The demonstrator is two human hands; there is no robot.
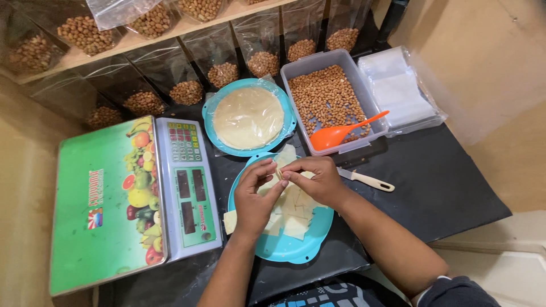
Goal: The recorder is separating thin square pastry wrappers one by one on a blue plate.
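Hard to read: the small dough piece (279, 172) is mostly covered by my fingertips — its shape I can't make out. My left hand (254, 196) and right hand (316, 179) both pinch it, meeting above the 12 o'clock edge of the turquoise plate (296, 248), over cut dough squares (296, 226). At 11 o'clock, a wrapped dough round (248, 117); at 1 o'clock, a peanut tub (325, 96) with orange spoon (340, 133). Knife (365, 180) at 3 — blade partly hidden. Scale (108, 204) at 9.
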